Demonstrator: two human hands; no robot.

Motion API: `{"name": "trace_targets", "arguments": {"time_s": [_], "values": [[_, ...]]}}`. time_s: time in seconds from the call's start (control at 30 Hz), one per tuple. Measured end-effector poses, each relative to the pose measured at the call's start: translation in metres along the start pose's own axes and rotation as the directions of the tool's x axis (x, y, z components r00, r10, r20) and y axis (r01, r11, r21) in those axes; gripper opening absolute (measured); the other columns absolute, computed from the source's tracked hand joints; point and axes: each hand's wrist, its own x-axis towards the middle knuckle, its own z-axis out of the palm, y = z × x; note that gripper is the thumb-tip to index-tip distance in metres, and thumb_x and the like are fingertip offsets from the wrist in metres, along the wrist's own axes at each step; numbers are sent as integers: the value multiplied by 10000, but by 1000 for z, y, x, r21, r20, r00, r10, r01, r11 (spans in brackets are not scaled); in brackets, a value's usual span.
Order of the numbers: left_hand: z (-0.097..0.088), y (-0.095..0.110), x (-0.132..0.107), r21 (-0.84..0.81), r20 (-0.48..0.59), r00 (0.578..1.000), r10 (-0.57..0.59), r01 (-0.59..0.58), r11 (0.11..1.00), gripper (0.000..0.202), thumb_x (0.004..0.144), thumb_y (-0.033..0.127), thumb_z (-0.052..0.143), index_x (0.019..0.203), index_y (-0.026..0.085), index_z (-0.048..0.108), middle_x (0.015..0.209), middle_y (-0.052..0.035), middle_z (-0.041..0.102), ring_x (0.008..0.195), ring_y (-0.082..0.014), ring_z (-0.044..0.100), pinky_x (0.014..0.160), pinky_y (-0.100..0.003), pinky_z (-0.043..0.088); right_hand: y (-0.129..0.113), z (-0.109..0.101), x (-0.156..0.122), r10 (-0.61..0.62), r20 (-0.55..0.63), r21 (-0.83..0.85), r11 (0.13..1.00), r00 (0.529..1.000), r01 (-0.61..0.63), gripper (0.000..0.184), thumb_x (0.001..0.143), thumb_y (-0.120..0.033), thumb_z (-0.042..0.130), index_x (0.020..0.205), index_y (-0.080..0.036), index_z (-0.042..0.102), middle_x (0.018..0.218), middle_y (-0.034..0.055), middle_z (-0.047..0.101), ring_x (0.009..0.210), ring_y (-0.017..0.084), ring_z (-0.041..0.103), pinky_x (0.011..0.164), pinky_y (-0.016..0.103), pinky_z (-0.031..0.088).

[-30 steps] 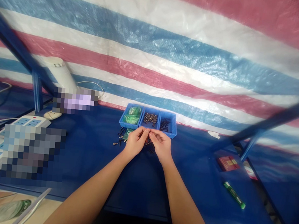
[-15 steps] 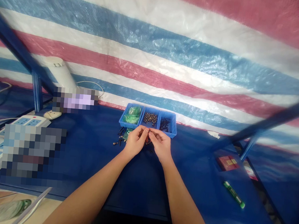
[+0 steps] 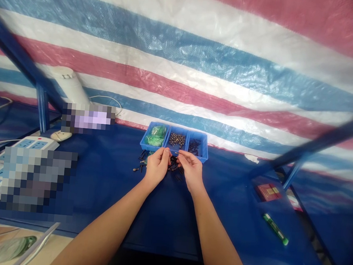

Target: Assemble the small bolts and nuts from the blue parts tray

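My left hand (image 3: 157, 166) is closed, thumb against fingers; whatever is in it is too small to make out. A short gap to the right, my right hand (image 3: 191, 169) pinches a small thin metal piece (image 3: 176, 152) at its fingertips. Just beyond both hands stand three joined blue bins: the left bin (image 3: 141, 139) contains green plastic packets (image 3: 156, 135), the middle one small brass-coloured metal parts (image 3: 176, 140), the right one black screws (image 3: 194, 145). Loose dark screws (image 3: 142, 156) lie on the table around and under my hands, partly hidden by them.
The blue table (image 3: 231, 211) backs onto a striped plastic sheet (image 3: 182, 67). On the left are power strips (image 3: 36, 143), a blurred-out object and a white cylinder (image 3: 71, 86). A green tube (image 3: 275, 229) and a dark red box (image 3: 268, 192) lie right, near a blue metal frame (image 3: 295, 171).
My hands have come apart: the fingertips met before, and now a gap shows between them. The small metal piece now shows in my right fingertips. The bins have not moved.
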Motion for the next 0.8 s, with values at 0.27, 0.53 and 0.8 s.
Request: {"name": "trace_targets", "arguments": {"time_s": [0.27,0.53,0.8], "values": [[-1,1,1,-31,-112,994,4,-8,999,378,939,456,427,720,192,584,552,7,563,530,-127,519,583,-239,419,7,-6,0,-175,140,-424,879,975,219,260,864,-282,555,1064,-227,712,987,54,734,830,203,678,837,369,536],[-2,0,1,-36,-122,992,-9,5,999,372,950,436,420,715,192,572,545,12,553,530,-116,522,587,-237,432,-1,-8,-5,-175,361,-761,512,916,397,193,830,-167,575,935,-230,725,897,49,694,906,215,591,839,343,462],[-2,3,1,-20,-119,993,5,-7,1000,368,944,438,430,716,192,581,542,12,555,511,-117,509,572,-240,420,-6,-7,-10,-32,406,-852,349,913,391,59,790,-223,674,786,-221,732,761,55,683,789,214,577,698,316,425]]}}
